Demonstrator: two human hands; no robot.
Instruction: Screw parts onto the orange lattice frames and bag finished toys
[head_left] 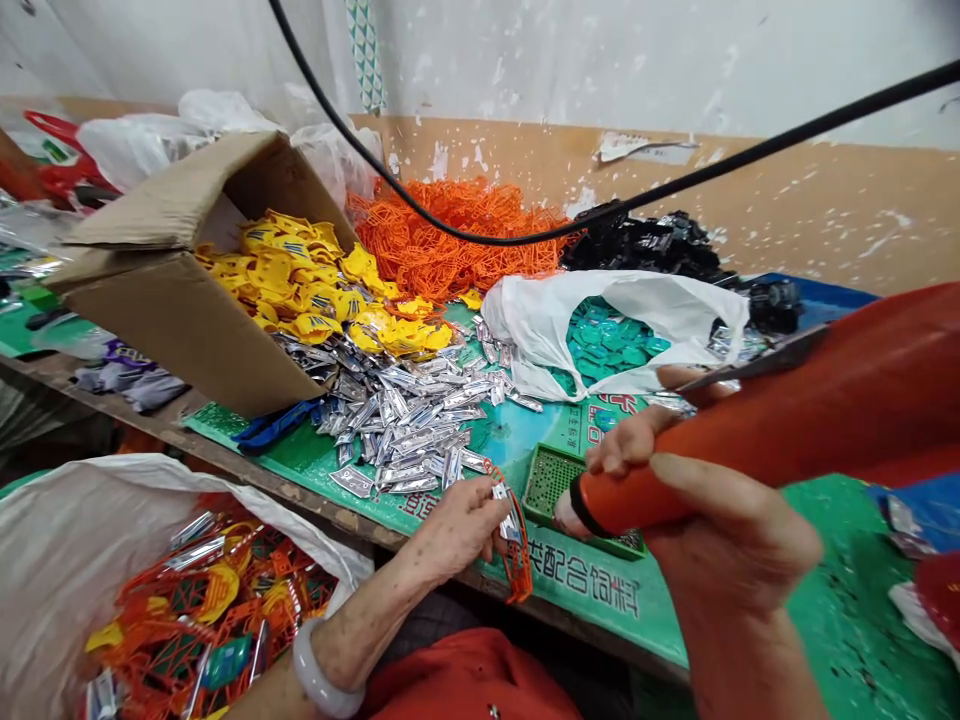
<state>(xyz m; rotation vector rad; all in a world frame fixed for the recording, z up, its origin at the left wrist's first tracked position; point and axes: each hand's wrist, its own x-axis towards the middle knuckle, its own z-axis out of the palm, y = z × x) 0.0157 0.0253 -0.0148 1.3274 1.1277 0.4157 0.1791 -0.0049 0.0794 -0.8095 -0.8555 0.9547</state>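
Note:
My left hand (459,522) pinches an orange plastic frame (516,560) with a silver metal piece (507,510) on it, at the table's front edge. My right hand (697,500) is wrapped round a big orange powered tool (787,420), whose tip (564,515) rests by a small green perforated block (555,478). A pile of silver metal pieces (405,420) lies just beyond my left hand. A pale bangle (319,672) sits on my left wrist.
A tipped cardboard box (172,300) spills yellow plastic parts (315,285). Behind lie orange frames (457,235) and black parts (660,245). A white bag (675,310) holds teal pieces (607,345). A white sack (67,540) at lower left holds assembled pieces. A black cable (525,238) hangs across.

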